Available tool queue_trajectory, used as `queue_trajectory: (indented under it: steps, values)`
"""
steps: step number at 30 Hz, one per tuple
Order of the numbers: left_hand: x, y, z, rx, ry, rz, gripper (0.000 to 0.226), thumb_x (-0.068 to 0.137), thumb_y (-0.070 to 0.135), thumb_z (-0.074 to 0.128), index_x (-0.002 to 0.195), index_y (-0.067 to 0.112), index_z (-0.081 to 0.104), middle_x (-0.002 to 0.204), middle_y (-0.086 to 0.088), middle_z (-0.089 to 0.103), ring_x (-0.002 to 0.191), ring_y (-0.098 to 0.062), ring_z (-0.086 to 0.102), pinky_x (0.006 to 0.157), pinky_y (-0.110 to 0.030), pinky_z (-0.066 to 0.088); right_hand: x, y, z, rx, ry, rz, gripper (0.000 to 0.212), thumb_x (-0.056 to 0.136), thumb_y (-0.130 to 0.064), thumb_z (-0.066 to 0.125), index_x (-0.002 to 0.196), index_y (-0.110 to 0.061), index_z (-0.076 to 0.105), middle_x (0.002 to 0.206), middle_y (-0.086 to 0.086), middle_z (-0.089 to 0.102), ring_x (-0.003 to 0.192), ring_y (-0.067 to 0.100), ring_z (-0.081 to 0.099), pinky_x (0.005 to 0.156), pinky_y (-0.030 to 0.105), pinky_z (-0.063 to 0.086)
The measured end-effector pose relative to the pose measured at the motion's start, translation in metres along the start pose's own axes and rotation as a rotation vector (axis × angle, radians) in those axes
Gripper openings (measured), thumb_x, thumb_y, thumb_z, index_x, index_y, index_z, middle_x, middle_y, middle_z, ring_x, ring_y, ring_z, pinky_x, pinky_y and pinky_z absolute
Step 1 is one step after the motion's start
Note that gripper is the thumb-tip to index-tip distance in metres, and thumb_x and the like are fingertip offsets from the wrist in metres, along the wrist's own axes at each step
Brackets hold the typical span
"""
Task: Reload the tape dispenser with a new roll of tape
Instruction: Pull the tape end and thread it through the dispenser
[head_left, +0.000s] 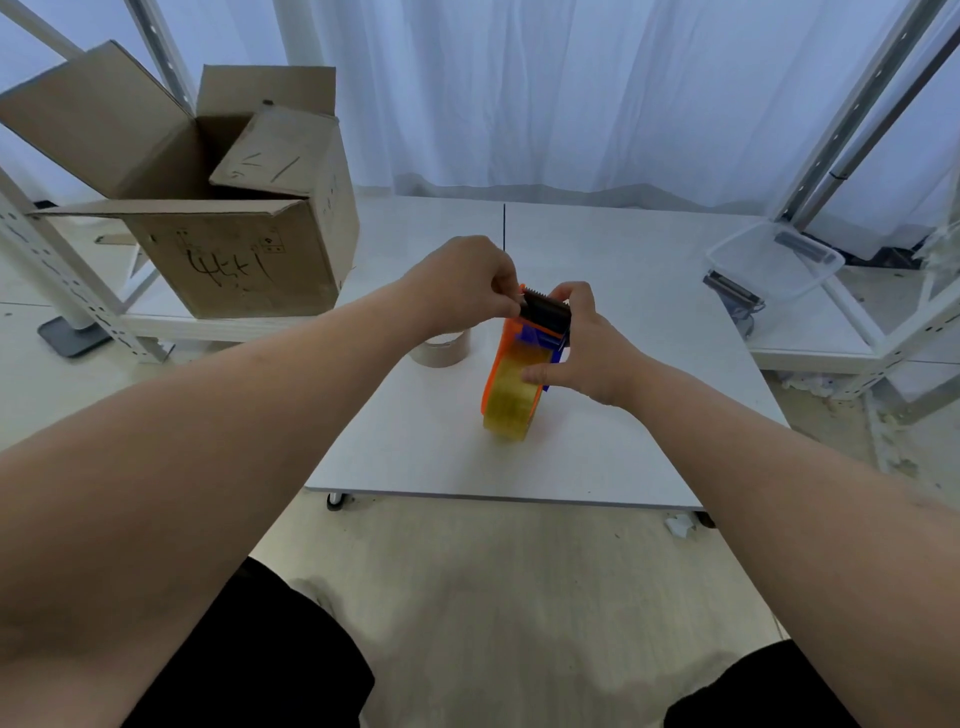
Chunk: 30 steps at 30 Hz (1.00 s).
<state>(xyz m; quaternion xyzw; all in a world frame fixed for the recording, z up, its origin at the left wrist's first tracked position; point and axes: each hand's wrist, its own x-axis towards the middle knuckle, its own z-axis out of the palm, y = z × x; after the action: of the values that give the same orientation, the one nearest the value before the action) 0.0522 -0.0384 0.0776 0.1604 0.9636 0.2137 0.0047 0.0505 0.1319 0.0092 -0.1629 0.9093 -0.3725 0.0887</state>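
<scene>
White table (623, 415) in front of a pale curtain (571, 93); metal shelving to either side. An open cardboard box (234, 260) is on the left shelf, a clear plastic container (774, 260) on the right.

Tape dispenser (500, 358): orange frame, blue inner part, standing on edge near the table's middle. The new roll (511, 400), yellowish and clear, sits in the frame with its lower edge on the table.

An empty cardboard core (441, 351) lies just beside the dispenser, partly hidden behind the left wrist. Judged to be the spent roll, so removal looks done.

Right hand (592, 353): grips the dispenser from the right, thumb pressed flat on the roll's face, fingers curled around the far side near the black cutter head (545, 306).

Left hand (457, 283): fingers curled, pinching at the left edge of the cutter head. Cannot tell whether a tape end is between the fingertips; it is too small and clear to make out.

Progress estimate: late. Roll mounted; threading over the roller to the serrated blade appears to be in hand. Left to do: confirm the tape end is seated at the blade.
</scene>
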Motion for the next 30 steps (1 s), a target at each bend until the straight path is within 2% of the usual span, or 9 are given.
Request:
queue_trajectory:
  steps: [8,11,14,18,24,27,30]
  values:
    - [0.006,0.007,0.003,-0.037,0.030,-0.011,0.019,0.083,0.020,0.062,0.095,0.009,0.071,0.068,0.008,0.055,0.063,-0.009,0.048,0.058,-0.017,0.038,-0.001,0.000,0.000,-0.020,0.009,0.000,0.080,0.075,-0.023,0.079,0.129,-0.017,0.020,0.131,0.011,0.046,0.107,0.027,0.055,0.081,0.029,0.051]
    - [0.008,0.010,0.004,-0.029,0.034,0.012,0.020,0.083,0.020,0.061,0.096,0.009,0.072,0.076,0.004,0.061,0.069,-0.010,0.051,0.061,-0.017,0.040,0.000,0.002,0.001,-0.019,0.017,-0.004,0.080,0.074,-0.024,0.079,0.128,-0.017,0.020,0.130,0.010,0.046,0.107,0.028,0.056,0.080,0.030,0.052]
    - [0.009,0.013,0.005,-0.020,0.043,0.034,0.021,0.083,0.021,0.061,0.096,0.009,0.072,0.089,-0.003,0.068,0.077,-0.013,0.054,0.065,-0.018,0.043,0.001,0.004,0.001,-0.025,0.028,0.007,0.081,0.074,-0.025,0.079,0.128,-0.017,0.020,0.128,0.009,0.047,0.107,0.028,0.055,0.087,0.034,0.051]
    - [0.009,0.015,0.006,-0.001,0.035,0.058,0.020,0.083,0.020,0.060,0.096,0.010,0.072,0.092,-0.005,0.069,0.073,-0.011,0.052,0.061,-0.017,0.039,0.001,0.003,0.000,-0.018,0.033,0.011,0.080,0.074,-0.025,0.079,0.128,-0.016,0.020,0.125,0.008,0.047,0.104,0.027,0.054,0.088,0.036,0.051]
    - [0.011,0.015,0.006,0.028,0.023,0.103,0.018,0.084,0.021,0.061,0.097,0.012,0.072,0.092,-0.003,0.069,0.069,-0.010,0.050,0.059,-0.017,0.036,0.002,0.002,0.000,-0.019,0.037,0.012,0.081,0.073,-0.024,0.080,0.129,-0.016,0.021,0.124,0.007,0.047,0.103,0.024,0.053,0.084,0.031,0.049]
    - [0.013,0.014,0.007,0.057,0.009,0.147,0.016,0.085,0.020,0.061,0.097,0.014,0.071,0.095,-0.001,0.068,0.085,-0.014,0.054,0.072,-0.024,0.040,0.002,0.000,0.002,0.010,0.069,-0.008,0.081,0.071,-0.020,0.081,0.130,-0.016,0.026,0.129,0.010,0.046,0.109,0.026,0.052,0.087,0.032,0.048]
    - [0.014,0.013,0.008,0.108,0.005,0.210,0.016,0.086,0.021,0.059,0.096,0.018,0.072,0.093,0.003,0.066,0.086,-0.012,0.050,0.077,-0.026,0.038,0.002,-0.001,0.002,0.051,0.053,-0.015,0.079,0.072,-0.016,0.080,0.129,-0.015,0.026,0.127,0.012,0.050,0.112,0.030,0.054,0.094,0.039,0.050]
